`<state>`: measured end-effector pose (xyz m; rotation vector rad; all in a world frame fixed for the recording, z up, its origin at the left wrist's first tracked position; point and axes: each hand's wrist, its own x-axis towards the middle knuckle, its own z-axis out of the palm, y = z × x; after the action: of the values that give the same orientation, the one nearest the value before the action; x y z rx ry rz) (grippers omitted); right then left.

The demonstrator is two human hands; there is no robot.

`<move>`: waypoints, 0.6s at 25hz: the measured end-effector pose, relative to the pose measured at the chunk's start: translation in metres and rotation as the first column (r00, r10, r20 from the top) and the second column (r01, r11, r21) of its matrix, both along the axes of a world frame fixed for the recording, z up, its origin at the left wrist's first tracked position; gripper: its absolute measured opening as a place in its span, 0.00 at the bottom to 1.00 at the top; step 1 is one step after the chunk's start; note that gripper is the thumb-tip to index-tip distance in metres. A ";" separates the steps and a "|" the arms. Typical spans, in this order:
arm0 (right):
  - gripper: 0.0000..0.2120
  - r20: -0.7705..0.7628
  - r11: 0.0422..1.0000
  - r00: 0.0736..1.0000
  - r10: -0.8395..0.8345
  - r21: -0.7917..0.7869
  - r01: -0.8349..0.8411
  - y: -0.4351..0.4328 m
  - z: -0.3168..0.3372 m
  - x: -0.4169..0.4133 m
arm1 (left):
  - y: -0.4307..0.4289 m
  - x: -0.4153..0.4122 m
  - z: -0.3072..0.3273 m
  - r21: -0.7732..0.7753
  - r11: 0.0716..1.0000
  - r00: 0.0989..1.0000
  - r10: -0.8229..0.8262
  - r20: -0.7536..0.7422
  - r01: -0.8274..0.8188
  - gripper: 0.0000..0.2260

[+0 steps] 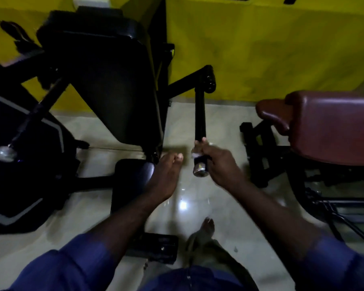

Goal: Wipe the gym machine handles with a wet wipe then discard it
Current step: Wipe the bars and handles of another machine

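Your right grip (pixel 216 164) is curled round the lower end of the black handle (pixel 200 118), fingers wrapped, thumb side up. The wet wipe (pixel 194 154) is pinned between that grip and the handle. Only small white bits show at the fingers' edge, one on the left and one above the knuckles. The handle's metal end cap (pixel 200 170) sticks out just below the fist. The bar runs up and away from you to a black pivot arm (pixel 208 80) on the machine frame.

Your left grip (pixel 164 177) is empty, with the fingers straight and together, reaching forward just left of the handle and apart from it. It sits over the right edge of the black seat pad (pixel 132 179); can't tell if it touches the pad. The black back pad (pixel 114 80) stands behind that, tilted.

A maroon pad (pixel 334 127) on a dark frame is at right, well apart from the handle. The floor (pixel 198 114) is pale and glossy, with a light glare near the middle. The yellow wall (pixel 261 49) is behind. One bare foot (pixel 207 225) is on the floor below the hands, beside a black footplate (pixel 156 246). Blue sleeves (pixel 72 263) cover both upper arms. The frame is dim and soft at the edges.
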<state>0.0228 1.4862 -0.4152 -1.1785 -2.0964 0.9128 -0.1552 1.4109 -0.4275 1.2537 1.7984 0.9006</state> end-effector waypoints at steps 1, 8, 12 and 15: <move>0.24 0.002 1.000 1.000 -0.024 0.016 0.024 -0.024 0.000 0.002 | -0.004 -0.002 0.002 0.046 0.998 0.998 -0.037 -0.044 0.039 0.16; 0.33 0.275 0.939 0.944 0.179 0.239 -0.248 -0.043 -0.006 0.012 | -0.025 -0.003 -0.014 0.088 0.996 1.000 -0.011 -0.011 0.012 0.11; 0.22 0.128 0.920 0.943 0.308 0.210 -0.330 -0.029 -0.011 0.008 | -0.029 0.000 -0.014 0.109 0.992 0.998 0.065 0.002 -0.065 0.14; 0.17 -0.436 0.959 0.869 -0.232 -0.254 0.128 -0.055 -0.019 -0.010 | -0.023 -0.009 0.001 0.155 0.987 0.977 0.004 -0.214 0.030 0.16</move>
<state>0.0126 1.4312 -0.4346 -1.1064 -1.5057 1.2192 -0.1638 1.3882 -0.4264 1.5105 1.9119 0.9451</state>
